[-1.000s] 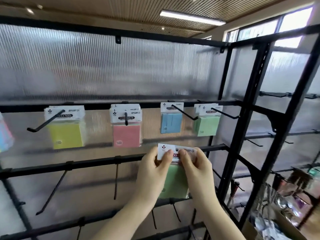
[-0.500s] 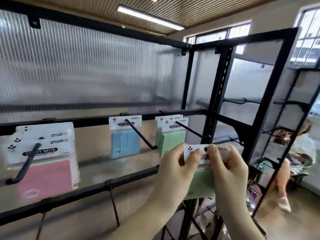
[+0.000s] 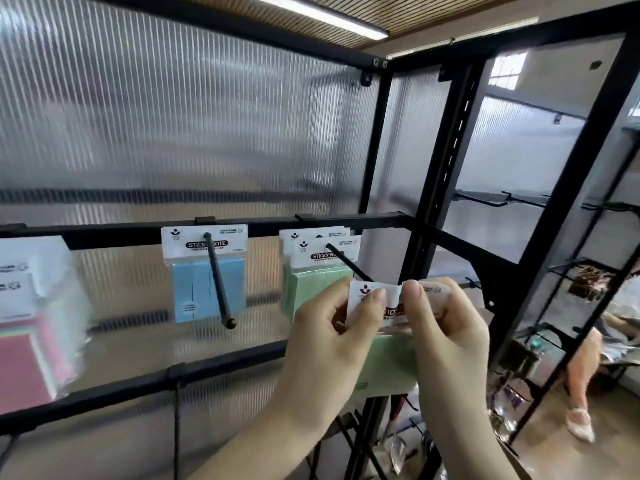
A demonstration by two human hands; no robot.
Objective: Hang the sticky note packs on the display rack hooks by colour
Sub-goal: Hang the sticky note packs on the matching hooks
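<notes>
Both hands hold a green sticky note pack [image 3: 389, 362] by its white header card. My left hand [image 3: 327, 344] pinches the card's left side, and my right hand [image 3: 446, 341] pinches its right side. The card sits just below the tip of the black hook [image 3: 348, 263] that carries green packs [image 3: 317, 271]. A blue pack [image 3: 204, 282] hangs on the hook to the left. At the far left a pink pack [image 3: 31, 358] hangs, blurred and cut off by the frame edge.
The black display rack [image 3: 429, 188] has a ribbed translucent back panel [image 3: 194, 126]. A lower rail [image 3: 145, 382] carries empty hooks. More hooks and goods stand on the right side of the rack. A person [image 3: 595, 358] sits at the far right.
The view has swung right and drawn closer to the rack. My hands have lifted the green pack up to the tip of the green packs' hook.
</notes>
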